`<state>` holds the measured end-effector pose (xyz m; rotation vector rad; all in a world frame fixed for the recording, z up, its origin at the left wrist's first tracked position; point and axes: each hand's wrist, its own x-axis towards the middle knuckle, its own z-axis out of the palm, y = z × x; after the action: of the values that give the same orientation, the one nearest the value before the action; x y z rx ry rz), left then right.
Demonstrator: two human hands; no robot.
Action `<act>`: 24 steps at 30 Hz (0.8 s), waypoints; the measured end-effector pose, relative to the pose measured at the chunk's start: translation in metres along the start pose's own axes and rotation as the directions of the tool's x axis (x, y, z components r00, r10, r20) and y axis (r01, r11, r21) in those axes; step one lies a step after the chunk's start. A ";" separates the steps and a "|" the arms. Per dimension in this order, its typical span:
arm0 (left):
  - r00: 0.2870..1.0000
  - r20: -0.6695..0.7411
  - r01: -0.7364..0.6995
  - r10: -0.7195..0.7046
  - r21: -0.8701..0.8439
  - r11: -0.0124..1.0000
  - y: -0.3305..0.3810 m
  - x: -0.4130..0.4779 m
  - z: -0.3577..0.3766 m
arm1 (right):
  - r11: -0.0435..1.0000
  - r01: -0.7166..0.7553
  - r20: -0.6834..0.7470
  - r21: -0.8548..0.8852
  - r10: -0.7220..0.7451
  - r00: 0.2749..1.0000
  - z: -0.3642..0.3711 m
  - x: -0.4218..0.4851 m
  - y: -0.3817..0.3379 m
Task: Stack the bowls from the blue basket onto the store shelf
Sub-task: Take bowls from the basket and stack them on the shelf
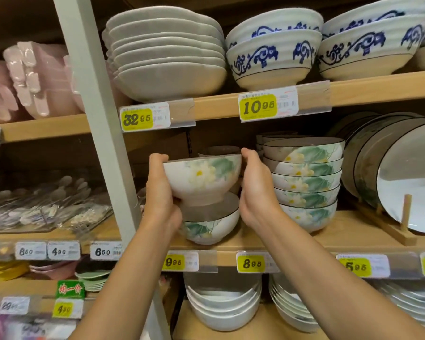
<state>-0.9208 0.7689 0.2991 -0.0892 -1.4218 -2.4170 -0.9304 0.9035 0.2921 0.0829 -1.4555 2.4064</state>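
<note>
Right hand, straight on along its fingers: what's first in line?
Apart from the lotus bowl it holds, the right hand points up and into the shelf; probably the small bowl at the back comes first. Depth is unclear.

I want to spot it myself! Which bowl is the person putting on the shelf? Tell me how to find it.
Find the middle shelf, right of the grey post. Above the 9.95 tag, the left hand and right hand hold a flowered bowl over a lower bowl. Unlike the stack to its right, it alone is gripped on both sides.
</note>
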 end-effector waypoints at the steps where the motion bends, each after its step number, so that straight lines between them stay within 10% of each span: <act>1: 1.000 0.014 0.013 -0.013 -0.009 1.000 -0.002 0.004 -0.002 | 0.999 -0.020 0.004 -0.044 0.021 1.000 0.000 0.003 -0.001; 16: 0.990 -0.127 0.096 -0.053 0.356 0.929 -0.027 0.035 -0.030 | 0.903 0.023 -0.077 -0.428 -0.062 0.995 -0.007 0.002 0.031; 24: 0.987 -0.099 0.136 -0.128 0.076 0.988 -0.047 0.030 -0.035 | 0.879 0.100 -0.022 -0.465 -0.124 0.992 -0.011 -0.005 0.060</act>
<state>-0.9595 0.7520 0.2487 0.1405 -1.5267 -2.4269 -0.9429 0.8865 0.2351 -0.0073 -1.9016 1.8937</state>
